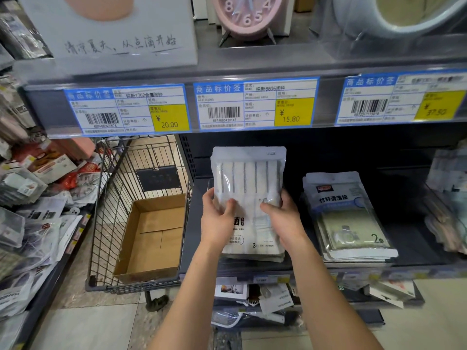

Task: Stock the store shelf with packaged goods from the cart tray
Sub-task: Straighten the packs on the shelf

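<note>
You pinch the white cloth pack (249, 173) by its sides, left hand (217, 218) and right hand (283, 215), over its stack (252, 257) on the shelf (417, 248) (cardboard box (154, 236) in the cart (106, 223) looks empty): stocking likely nearly done.

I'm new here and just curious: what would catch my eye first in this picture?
Centre frame, the left hand and right hand grip a white packet of striped cloths at the shelf. Above run blue price labels with yellow fields; left stands a wire cart holding a cardboard box.
</note>
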Tool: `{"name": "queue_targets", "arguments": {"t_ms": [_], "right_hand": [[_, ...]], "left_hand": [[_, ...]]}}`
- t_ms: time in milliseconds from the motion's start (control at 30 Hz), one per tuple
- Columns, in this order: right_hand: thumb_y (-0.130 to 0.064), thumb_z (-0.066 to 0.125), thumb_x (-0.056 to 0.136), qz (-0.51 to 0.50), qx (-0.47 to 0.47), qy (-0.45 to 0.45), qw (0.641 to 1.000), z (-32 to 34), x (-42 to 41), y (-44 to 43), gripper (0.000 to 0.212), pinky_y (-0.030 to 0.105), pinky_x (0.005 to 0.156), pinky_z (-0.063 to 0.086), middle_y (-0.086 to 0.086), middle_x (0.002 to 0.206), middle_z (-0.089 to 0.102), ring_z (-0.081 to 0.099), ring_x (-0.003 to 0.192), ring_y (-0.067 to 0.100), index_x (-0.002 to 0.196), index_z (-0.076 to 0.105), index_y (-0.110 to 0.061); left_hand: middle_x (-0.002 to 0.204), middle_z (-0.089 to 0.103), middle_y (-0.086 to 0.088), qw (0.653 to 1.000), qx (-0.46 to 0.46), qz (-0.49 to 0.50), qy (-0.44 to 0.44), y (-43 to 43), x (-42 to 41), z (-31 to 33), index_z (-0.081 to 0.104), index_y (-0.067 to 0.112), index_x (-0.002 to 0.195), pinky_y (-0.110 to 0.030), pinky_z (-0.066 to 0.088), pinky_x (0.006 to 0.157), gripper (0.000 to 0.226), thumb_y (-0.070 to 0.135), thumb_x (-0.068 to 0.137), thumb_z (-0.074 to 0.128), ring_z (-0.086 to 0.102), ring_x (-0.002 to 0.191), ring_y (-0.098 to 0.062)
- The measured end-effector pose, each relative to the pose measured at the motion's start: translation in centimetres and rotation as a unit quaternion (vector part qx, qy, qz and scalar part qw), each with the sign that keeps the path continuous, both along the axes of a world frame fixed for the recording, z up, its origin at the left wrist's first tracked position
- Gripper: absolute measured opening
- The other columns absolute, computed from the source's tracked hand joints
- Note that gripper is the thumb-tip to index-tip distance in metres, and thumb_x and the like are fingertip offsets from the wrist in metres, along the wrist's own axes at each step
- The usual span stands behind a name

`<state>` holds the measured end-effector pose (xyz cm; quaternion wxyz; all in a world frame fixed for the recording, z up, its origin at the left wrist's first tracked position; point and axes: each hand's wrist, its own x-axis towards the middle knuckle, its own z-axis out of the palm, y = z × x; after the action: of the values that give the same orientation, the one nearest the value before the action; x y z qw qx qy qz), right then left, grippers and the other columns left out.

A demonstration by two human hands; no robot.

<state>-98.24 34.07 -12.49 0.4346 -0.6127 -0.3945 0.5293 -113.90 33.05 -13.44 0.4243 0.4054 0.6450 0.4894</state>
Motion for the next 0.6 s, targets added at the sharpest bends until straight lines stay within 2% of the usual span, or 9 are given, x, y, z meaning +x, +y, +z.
{"name": "queue_targets", "arguments": {"t_ms": [67, 167, 200, 267, 333, 400, 467, 533, 600], "right_hand": [[-0.020, 0.069, 0.086, 0.010, -0.004, -0.010, 1.000, 0.0, 0.1, 0.1, 0.065, 0.048, 0.105, 0.051, -0.008, 0.131, 0.066, 0.064, 0.118, 0.016, 0.145, 0.047, -0.034], [-0.016, 0.069, 0.087, 0.020, -0.008, -0.019, 1.000, 0.2, 0.3, 0.2, 0.064, 0.043, 0.104, 0.051, -0.010, 0.129, 0.066, 0.064, 0.115, 0.013, 0.145, 0.048, -0.035], [-0.015, 0.070, 0.087, 0.025, -0.004, -0.016, 1.000, 0.2, 0.3, 0.3, 0.064, 0.042, 0.103, 0.051, -0.011, 0.128, 0.067, 0.064, 0.114, 0.012, 0.145, 0.048, -0.036], [-0.012, 0.070, 0.087, 0.040, 0.005, -0.013, 0.999, 0.2, 0.4, 0.4, 0.067, 0.035, 0.100, 0.052, -0.014, 0.125, 0.068, 0.064, 0.115, 0.009, 0.145, 0.049, -0.039], [-0.009, 0.069, 0.087, 0.049, 0.011, -0.019, 0.999, 0.3, 0.4, 0.5, 0.072, 0.031, 0.097, 0.051, -0.015, 0.127, 0.067, 0.063, 0.117, 0.007, 0.147, 0.047, -0.041], [-0.008, 0.069, 0.087, 0.049, 0.007, -0.027, 0.998, 0.2, 0.4, 0.7, 0.077, 0.036, 0.102, 0.050, -0.015, 0.130, 0.066, 0.062, 0.118, 0.008, 0.149, 0.042, -0.044], [-0.008, 0.069, 0.084, 0.049, 0.002, -0.037, 0.998, 0.1, 0.2, 0.7, 0.086, 0.042, 0.103, 0.052, -0.013, 0.133, 0.064, 0.063, 0.116, 0.011, 0.151, 0.035, -0.049], [-0.006, 0.067, 0.082, 0.048, -0.007, -0.048, 0.998, 0.1, 0.2, 0.6, 0.097, 0.048, 0.097, 0.056, -0.010, 0.143, 0.058, 0.066, 0.110, 0.012, 0.153, 0.022, -0.054], [-0.002, 0.065, 0.085, 0.047, -0.012, -0.049, 0.998, 0.2, 0.2, 0.3, 0.103, 0.053, 0.093, 0.057, -0.009, 0.150, 0.050, 0.066, 0.097, 0.006, 0.156, 0.012, -0.054]], "left_hand": [[0.125, 0.069, 0.006, 1.000, -0.010, -0.002, -0.013, 0.2, -0.1, 0.2, 0.037, 0.038, 0.136, -0.032, 0.057, 0.089, 0.048, 0.024, 0.101, 0.066, 0.070, 0.106, -0.011], [0.125, 0.068, 0.000, 0.998, -0.026, -0.013, -0.050, 0.3, -0.5, 0.5, 0.036, 0.029, 0.140, -0.027, 0.057, 0.083, 0.054, 0.007, 0.100, 0.065, 0.071, 0.108, -0.015], [0.125, 0.068, -0.002, 0.997, -0.029, -0.017, -0.065, 0.4, -0.7, 0.7, 0.036, 0.026, 0.141, -0.028, 0.058, 0.084, 0.056, 0.003, 0.099, 0.064, 0.071, 0.108, -0.016], [0.126, 0.067, -0.004, 0.996, -0.038, -0.019, -0.082, 0.6, -1.0, 0.8, 0.036, 0.025, 0.141, -0.039, 0.060, 0.092, 0.059, -0.001, 0.097, 0.064, 0.071, 0.109, -0.019], [0.127, 0.066, -0.003, 0.996, -0.039, -0.016, -0.085, 0.6, -1.0, 0.9, 0.035, 0.027, 0.140, -0.040, 0.059, 0.094, 0.055, 0.005, 0.099, 0.063, 0.070, 0.110, -0.019], [0.130, 0.064, 0.001, 0.997, -0.032, -0.014, -0.065, 0.5, -0.7, 1.1, 0.030, 0.026, 0.148, -0.035, 0.057, 0.092, 0.058, 0.021, 0.102, 0.065, 0.068, 0.112, -0.017], [0.131, 0.061, 0.011, 0.999, -0.025, -0.026, -0.015, 0.3, -0.3, 1.0, 0.024, 0.027, 0.156, -0.040, 0.053, 0.103, 0.067, 0.034, 0.103, 0.064, 0.065, 0.117, -0.019], [0.131, 0.056, 0.023, 0.999, -0.020, -0.043, 0.014, 0.1, -0.2, 0.8, 0.019, 0.030, 0.161, -0.040, 0.048, 0.110, 0.072, 0.034, 0.104, 0.062, 0.061, 0.121, -0.015], [0.154, 0.047, 0.018, 0.998, -0.018, -0.058, 0.016, 0.1, -0.4, 0.3, 0.014, 0.039, 0.163, -0.040, 0.042, 0.117, 0.079, 0.031, 0.102, 0.064, 0.051, 0.137, -0.011]]}}
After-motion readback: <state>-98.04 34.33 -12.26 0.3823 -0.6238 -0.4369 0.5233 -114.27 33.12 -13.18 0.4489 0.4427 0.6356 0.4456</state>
